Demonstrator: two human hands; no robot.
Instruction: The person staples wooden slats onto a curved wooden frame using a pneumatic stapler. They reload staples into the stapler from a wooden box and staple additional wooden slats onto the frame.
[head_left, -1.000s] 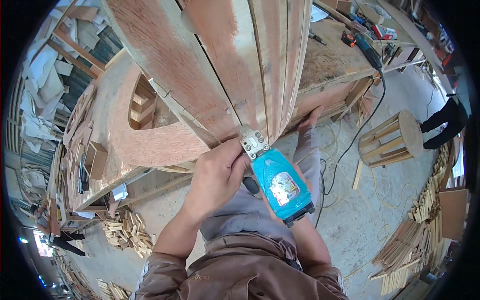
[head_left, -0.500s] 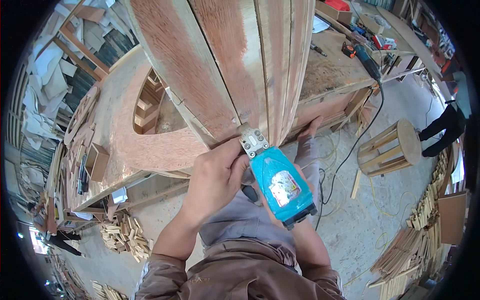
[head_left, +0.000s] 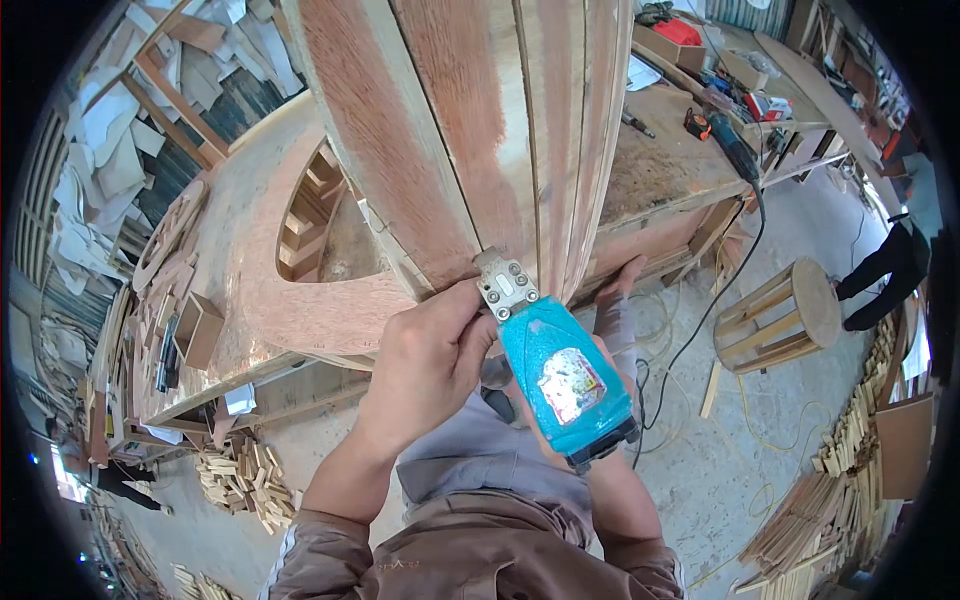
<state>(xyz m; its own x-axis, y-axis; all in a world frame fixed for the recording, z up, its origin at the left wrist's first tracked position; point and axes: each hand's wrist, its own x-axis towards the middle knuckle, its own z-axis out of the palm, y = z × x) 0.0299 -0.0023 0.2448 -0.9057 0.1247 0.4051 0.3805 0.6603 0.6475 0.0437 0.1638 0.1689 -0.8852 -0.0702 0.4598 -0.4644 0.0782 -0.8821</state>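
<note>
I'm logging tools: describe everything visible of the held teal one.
The teal tool has a scuffed body, a worn pale label, a bolted metal nose and a black end. It slants, nose over the planked wood; contact unclear. The right hand grips it from beneath; the left hand is beside the nose.

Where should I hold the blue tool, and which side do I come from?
Probably around its blue body, coming from the right. That part is wide and chunky and slants back and right, away from the wooden planks. The narrow metal end is over by the planks. I can't see its underside.
</note>
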